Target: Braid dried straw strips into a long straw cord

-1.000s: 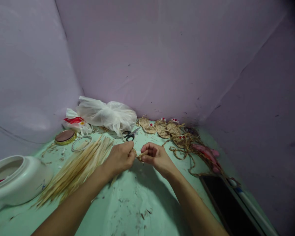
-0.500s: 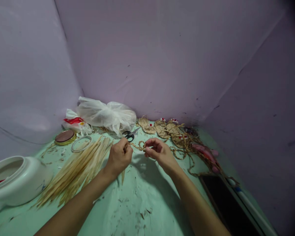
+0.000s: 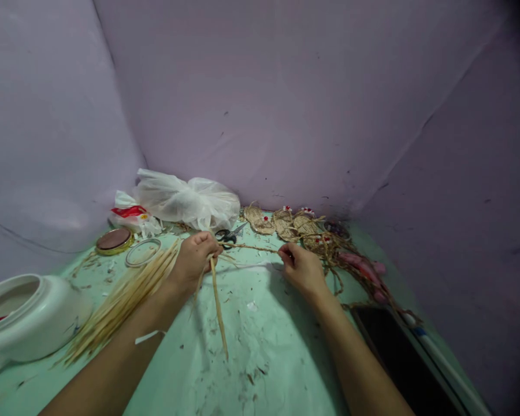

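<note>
My left hand (image 3: 194,258) is closed on the end of a twisted straw cord (image 3: 250,248), and loose straw strands (image 3: 218,306) hang down from its fingers onto the green table (image 3: 251,346). My right hand (image 3: 302,267) pinches the same cord further along, so the cord runs taut between the two hands. Past my right hand the cord joins a tangle of braided rope (image 3: 329,254). Black scissors (image 3: 228,235) lie just behind the cord.
A bundle of pale straw (image 3: 125,297) lies left of my left arm. A white pot (image 3: 26,315) stands at the far left, with a round tin lid (image 3: 114,240), a ring (image 3: 143,252) and plastic bags (image 3: 186,202) behind. Small woven straw pieces (image 3: 286,224) lie by the wall. A dark tablet (image 3: 394,358) lies right.
My hands have drawn apart and moved toward the wall, pulling the looped cord straight and taut. Loose straw strands now trail from my left hand.
</note>
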Tool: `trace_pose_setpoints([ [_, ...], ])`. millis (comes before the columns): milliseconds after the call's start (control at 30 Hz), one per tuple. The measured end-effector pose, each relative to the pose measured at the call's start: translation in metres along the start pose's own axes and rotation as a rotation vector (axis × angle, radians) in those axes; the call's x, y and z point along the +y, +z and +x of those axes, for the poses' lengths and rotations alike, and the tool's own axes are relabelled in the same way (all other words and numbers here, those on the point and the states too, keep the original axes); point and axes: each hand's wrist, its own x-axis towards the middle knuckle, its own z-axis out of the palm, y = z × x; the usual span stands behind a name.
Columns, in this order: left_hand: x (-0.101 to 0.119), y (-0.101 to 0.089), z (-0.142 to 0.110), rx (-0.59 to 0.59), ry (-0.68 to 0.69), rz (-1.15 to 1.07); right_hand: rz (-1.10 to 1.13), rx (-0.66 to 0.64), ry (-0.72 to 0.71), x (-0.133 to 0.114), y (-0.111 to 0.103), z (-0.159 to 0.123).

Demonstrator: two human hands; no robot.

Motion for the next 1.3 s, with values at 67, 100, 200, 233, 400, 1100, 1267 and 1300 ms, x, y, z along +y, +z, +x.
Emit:
trace_pose_setpoints([
  [67, -0.001, 0.002, -0.004, -0.082, 0.003, 0.028, -0.018, 0.104, 0.040, 0.002, 0.000, 0.000],
  [100, -0.002, 0.003, -0.005, -0.108, 0.022, 0.068, 0.007, 0.139, 0.054, 0.003, 0.001, -0.001],
  [200, -0.004, 0.004, -0.010, -0.152, 0.129, 0.231, 0.166, 0.220, 0.100, 0.000, 0.006, -0.001],
  [233, -0.004, 0.005, -0.011, -0.166, 0.167, 0.273, 0.227, 0.232, 0.119, -0.002, 0.008, -0.001],
  [400, -0.005, 0.010, -0.016, -0.235, 0.324, 0.451, 0.501, 0.095, 0.199, -0.025, 0.016, -0.003],
  [1100, -0.030, 0.006, -0.010, -0.277, 0.445, 1.101, 0.987, -0.237, 0.243, -0.051, -0.012, -0.005],
  [1267, -0.032, 0.008, -0.011, -0.298, 0.435, 1.117, 0.845, -0.296, 0.125, -0.053, -0.009, -0.009],
  [1300, -0.032, 0.009, -0.011, -0.303, 0.436, 1.110, 0.850, -0.287, 0.132, -0.053, -0.008, -0.009],
])
